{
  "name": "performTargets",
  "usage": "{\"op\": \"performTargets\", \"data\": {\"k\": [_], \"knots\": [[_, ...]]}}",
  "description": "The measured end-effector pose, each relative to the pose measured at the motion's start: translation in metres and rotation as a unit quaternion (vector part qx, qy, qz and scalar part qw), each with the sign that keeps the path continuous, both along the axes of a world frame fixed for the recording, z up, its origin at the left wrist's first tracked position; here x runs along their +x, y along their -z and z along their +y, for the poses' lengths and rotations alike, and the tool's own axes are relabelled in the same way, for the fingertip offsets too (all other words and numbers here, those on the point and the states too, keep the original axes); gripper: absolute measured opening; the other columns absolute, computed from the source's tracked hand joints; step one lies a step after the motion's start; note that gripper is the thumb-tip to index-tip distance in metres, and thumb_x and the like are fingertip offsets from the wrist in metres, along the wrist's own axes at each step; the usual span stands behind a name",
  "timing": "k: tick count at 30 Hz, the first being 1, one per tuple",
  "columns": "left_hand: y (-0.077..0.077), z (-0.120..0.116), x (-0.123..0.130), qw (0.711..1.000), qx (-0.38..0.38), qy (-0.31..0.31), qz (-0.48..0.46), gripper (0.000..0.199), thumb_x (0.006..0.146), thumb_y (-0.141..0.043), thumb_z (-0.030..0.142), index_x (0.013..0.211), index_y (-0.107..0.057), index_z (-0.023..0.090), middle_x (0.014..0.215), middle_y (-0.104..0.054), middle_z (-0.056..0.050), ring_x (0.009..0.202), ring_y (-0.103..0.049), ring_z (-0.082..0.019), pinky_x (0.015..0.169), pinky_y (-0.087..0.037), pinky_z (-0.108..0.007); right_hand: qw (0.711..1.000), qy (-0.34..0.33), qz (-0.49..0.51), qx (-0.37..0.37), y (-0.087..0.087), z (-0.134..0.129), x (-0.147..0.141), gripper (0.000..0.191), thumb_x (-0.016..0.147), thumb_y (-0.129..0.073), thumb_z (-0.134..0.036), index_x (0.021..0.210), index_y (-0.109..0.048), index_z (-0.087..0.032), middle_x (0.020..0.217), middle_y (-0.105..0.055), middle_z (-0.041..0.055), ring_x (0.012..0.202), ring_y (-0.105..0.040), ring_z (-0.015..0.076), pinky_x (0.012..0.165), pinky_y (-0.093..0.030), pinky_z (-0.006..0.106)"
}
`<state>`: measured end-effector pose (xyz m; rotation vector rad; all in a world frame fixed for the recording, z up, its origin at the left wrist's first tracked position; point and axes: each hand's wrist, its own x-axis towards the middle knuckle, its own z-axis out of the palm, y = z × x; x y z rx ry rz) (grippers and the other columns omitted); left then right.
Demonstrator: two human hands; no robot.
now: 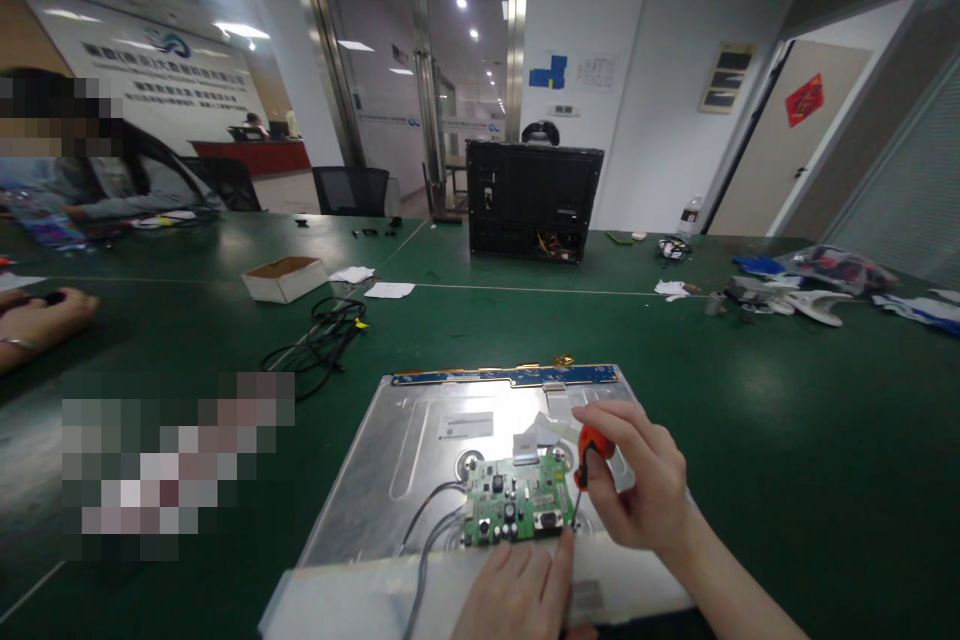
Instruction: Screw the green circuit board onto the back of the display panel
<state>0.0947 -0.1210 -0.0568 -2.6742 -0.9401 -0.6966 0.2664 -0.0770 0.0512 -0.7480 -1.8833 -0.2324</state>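
My right hand (637, 475) is closed round the orange-and-black handle of a screwdriver (594, 445), held upright. Its shaft meets the lower right corner of a green circuit board (517, 498). Below the board's near edge, my left hand (517, 585) rests with its fingers extended, the index fingertip close to the screwdriver tip. The board lies on a silver metal panel (375, 490), with grey cables at its left side. A narrow blue board (562, 376) runs along the panel's far edge. White film (337, 600) covers the near edge.
Black cables (322, 340) and an open white box (283, 280) are at the left beyond the panel. A black monitor housing (534, 200) stands further back. Another person's hand (49, 325) is at the far left. Parts and bags (832, 270) lie at the right.
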Motion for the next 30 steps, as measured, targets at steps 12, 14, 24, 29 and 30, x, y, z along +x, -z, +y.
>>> {"op": "performTargets", "data": {"k": [12,14,24,29,30], "knots": [[-0.0017,0.0017,0.0014,1.0,0.017,0.008,-0.005,0.052,0.1,-0.023,0.048,0.115,-0.049,0.005,0.071,-0.064,-0.005,0.058,-0.059,-0.019,0.055,-0.043,-0.03,1.0,0.008,0.005,0.019,0.003,0.0031,-0.0008,0.03,0.081,-0.058,-0.014,0.11,-0.059,-0.021,0.087,-0.059,0.0053,0.066,-0.061,0.0143,0.052,-0.051,0.026],[-0.0023,0.0018,0.002,1.0,0.023,0.006,-0.009,0.053,0.101,-0.018,0.047,0.114,-0.049,0.005,0.069,-0.064,-0.005,0.057,-0.058,-0.019,0.054,-0.043,-0.03,1.0,0.007,0.003,0.019,0.0039,0.0035,-0.0004,0.03,0.082,-0.059,-0.014,0.111,-0.06,-0.021,0.087,-0.057,0.005,0.065,-0.06,0.0136,0.052,-0.051,0.026],[0.0028,0.001,0.0001,1.0,0.009,0.006,-0.009,0.05,0.098,-0.032,0.049,0.12,-0.046,0.006,0.07,-0.062,-0.004,0.061,-0.058,-0.019,0.055,-0.043,-0.029,1.0,0.013,0.005,0.018,-0.0007,0.0017,-0.0023,0.038,0.079,-0.053,-0.009,0.114,-0.059,-0.021,0.085,-0.061,0.0048,0.065,-0.062,0.0143,0.051,-0.051,0.025],[0.0033,0.0001,0.0,1.0,0.017,0.002,-0.001,0.052,0.099,-0.026,0.05,0.117,-0.048,0.006,0.07,-0.062,-0.004,0.059,-0.057,-0.019,0.056,-0.042,-0.03,1.0,0.002,0.0,0.012,-0.0022,0.0007,-0.0004,0.036,0.078,-0.047,-0.009,0.112,-0.057,-0.018,0.088,-0.065,0.008,0.077,-0.065,0.0186,0.057,-0.053,0.028],[0.0036,0.0,-0.0002,1.0,0.016,0.003,0.0,0.052,0.099,-0.028,0.05,0.117,-0.048,0.006,0.07,-0.062,-0.004,0.059,-0.057,-0.019,0.056,-0.042,-0.03,1.0,-0.001,-0.002,0.01,-0.002,0.0006,0.0,0.035,0.079,-0.046,-0.009,0.111,-0.057,-0.018,0.089,-0.065,0.0083,0.077,-0.066,0.0186,0.056,-0.053,0.028]]}}
